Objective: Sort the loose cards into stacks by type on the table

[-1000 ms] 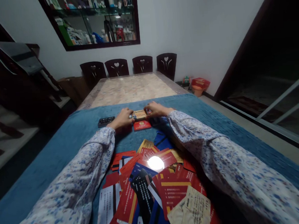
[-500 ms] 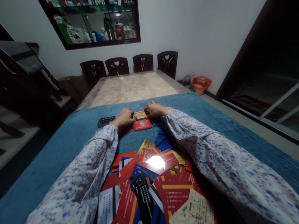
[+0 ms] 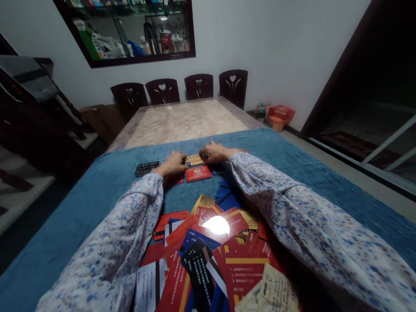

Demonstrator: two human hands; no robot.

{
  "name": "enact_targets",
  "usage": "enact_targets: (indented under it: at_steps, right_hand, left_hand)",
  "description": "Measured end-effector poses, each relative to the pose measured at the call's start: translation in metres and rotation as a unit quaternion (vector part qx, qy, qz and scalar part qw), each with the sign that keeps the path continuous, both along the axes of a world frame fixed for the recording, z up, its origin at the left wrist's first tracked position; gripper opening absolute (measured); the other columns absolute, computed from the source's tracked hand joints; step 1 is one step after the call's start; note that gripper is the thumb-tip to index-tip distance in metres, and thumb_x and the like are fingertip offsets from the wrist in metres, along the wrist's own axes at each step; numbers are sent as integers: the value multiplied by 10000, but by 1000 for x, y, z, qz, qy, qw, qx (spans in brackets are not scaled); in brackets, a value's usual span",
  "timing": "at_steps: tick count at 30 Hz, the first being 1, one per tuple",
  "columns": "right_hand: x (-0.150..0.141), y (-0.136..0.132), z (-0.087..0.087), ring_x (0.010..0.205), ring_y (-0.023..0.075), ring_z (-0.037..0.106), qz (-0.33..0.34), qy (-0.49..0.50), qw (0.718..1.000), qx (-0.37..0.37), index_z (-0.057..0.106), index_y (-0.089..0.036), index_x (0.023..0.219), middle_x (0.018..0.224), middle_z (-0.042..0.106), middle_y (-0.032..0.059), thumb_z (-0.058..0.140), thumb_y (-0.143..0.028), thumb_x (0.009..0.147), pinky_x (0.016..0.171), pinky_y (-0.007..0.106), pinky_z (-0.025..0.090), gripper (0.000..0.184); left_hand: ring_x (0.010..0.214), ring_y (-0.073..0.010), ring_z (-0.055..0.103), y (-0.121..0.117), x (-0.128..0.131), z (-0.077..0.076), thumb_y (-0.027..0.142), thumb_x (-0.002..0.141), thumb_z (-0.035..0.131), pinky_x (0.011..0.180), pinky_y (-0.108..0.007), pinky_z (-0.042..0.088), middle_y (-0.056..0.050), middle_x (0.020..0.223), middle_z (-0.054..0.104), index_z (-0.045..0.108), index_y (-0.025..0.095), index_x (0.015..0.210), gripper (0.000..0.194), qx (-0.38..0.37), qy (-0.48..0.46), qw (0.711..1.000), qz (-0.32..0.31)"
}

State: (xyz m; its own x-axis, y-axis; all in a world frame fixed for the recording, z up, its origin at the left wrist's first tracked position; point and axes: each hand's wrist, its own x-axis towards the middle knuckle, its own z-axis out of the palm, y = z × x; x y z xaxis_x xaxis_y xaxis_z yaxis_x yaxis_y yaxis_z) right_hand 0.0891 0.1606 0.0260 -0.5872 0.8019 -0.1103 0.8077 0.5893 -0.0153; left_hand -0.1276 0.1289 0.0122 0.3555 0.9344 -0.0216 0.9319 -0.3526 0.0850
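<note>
Both hands are at the two ends of a gold card (image 3: 194, 160), which lies on the blue cloth and may top a small stack. The fingers of my left hand (image 3: 173, 163) press its left end; those of my right hand (image 3: 215, 153) grip its right end. Just in front of it lies a red card stack (image 3: 198, 174). Black cards (image 3: 147, 168) rest left of my left hand. Other cards are partly hidden under both hands. Nearer to me, between my forearms, spreads a loose heap of red, blue, black, white and gold cards (image 3: 245, 268).
A blue cloth (image 3: 80, 224) covers the near part of the table, whose bare stone-patterned top (image 3: 187, 121) shows beyond. Several dark chairs (image 3: 162, 91) stand at the far end. A glass-shelved wall cabinet (image 3: 140, 31) hangs behind them. Light glares on the heap.
Almost nothing differs. My hands stay at the gold card's ends, with the right fingers shifted very slightly left.
</note>
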Motion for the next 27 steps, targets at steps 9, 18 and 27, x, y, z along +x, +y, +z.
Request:
enact_targets:
  at_steps: [9, 18, 27]
  right_hand:
    - [0, -4, 4, 1283, 384, 526, 6, -2, 1000, 0, 742, -264, 1223, 1340, 693, 122, 703, -352, 848, 967, 466, 476, 387]
    - [0, -4, 6, 1256, 356, 541, 13, -2, 1000, -2, 738, -263, 1236, 1345, 703, 94, 693, -351, 864, 960, 418, 465, 385]
    - [-1, -1, 7, 1252, 363, 547, 16, -5, 1000, -1, 764, -258, 1184, 1297, 732, 99, 706, -394, 844, 940, 410, 469, 371]
  left_hand:
    - [1224, -324, 565, -4, 1, 1, 318, 829, 629, 1044, -454, 493, -109, 1247, 686, 718, 203, 1132, 336, 14, 7, 1000, 7]
    - [1216, -351, 548, -5, 4, 4, 289, 795, 631, 985, -445, 485, -110, 1226, 722, 718, 204, 1138, 365, 11, -5, 1000, 8]
    - [1289, -357, 507, -5, 4, 8, 279, 802, 590, 1047, -491, 454, -117, 1267, 708, 716, 237, 1246, 463, 4, 22, 1000, 6]
